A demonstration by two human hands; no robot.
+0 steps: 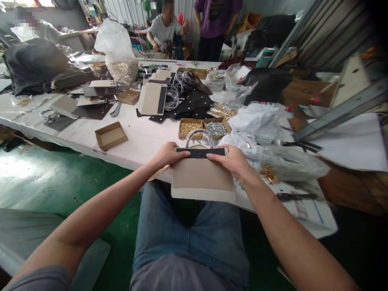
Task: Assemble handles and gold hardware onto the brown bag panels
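Note:
Both my hands grip a beige bag panel (203, 174) with a dark strip along its top edge and a plastic-wrapped handle (200, 133) rising from it. My left hand (169, 154) is closed on the upper left corner, thumb lying on the dark strip. At the upper right corner my right hand (230, 159) pinches the panel the same way. The panel hangs over the table's front edge, above my lap. Just beyond the handle stand a cardboard box of gold-coloured hardware (189, 128) and one of silver-coloured hardware (216, 127).
An open cardboard box (111, 136) sits on the table to the left. Behind it are stacked panels (151, 99) and black pieces with studs (190, 106). Plastic bags (260, 121) crowd the right side, near a metal post (339, 109). Two people (216, 20) are across the table.

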